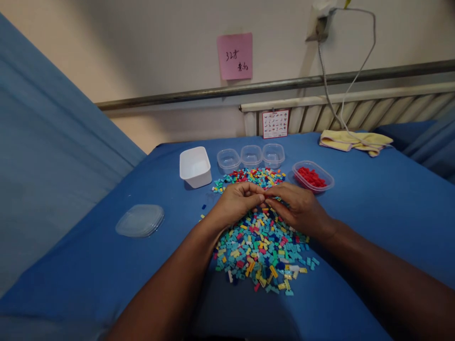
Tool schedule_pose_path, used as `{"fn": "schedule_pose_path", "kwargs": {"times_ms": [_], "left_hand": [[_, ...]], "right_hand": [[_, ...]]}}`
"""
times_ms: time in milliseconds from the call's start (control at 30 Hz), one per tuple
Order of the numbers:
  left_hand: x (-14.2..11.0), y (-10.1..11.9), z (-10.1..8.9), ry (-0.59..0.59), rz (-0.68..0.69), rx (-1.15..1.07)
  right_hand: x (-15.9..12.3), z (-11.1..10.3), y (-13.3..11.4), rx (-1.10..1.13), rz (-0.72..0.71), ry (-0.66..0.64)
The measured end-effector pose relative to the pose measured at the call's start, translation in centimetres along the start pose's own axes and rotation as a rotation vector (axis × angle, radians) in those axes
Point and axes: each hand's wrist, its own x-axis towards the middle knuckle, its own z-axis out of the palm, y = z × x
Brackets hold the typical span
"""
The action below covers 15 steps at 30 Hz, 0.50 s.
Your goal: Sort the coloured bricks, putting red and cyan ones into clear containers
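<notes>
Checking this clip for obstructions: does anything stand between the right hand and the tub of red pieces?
Nothing visible does; the tub of red pieces stands uncovered just beyond the right hand.

Small multicoloured bricks [263, 244] lie jumbled in a loose, spread-out heap.

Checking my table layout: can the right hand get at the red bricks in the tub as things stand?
Probably yes: the tub sits just beyond the right hand, its top uncovered, and nothing visible blocks the red bricks, though that hand meets the left hand.
</notes>
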Motion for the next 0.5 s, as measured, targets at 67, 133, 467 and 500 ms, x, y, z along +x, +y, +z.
{"fn": "schedule_pose_path", "kwargs": {"times_ms": [67, 133, 467, 500], "left_hand": [[-0.1, -0.2, 0.1, -0.002, 0.029, 0.021], [-0.1, -0.3, 0.2, -0.016, 0.046, 0.041], [0.9, -1.5, -5.4, 0.342, 0.299, 0.932], [1.0, -1.8, -5.7, 0.318, 0.305, 0.995]], "right_hand": [[0.1, 0.0, -0.1, 0.033, 0.021, 0.003], [0.2, -0.1, -0.2, 0.069, 0.042, -0.001], [-0.5, 0.2, 1.4, 0.065, 0.134, 0.023], [-0.6, 0.3, 1.5, 0.065, 0.135, 0.021]]}}
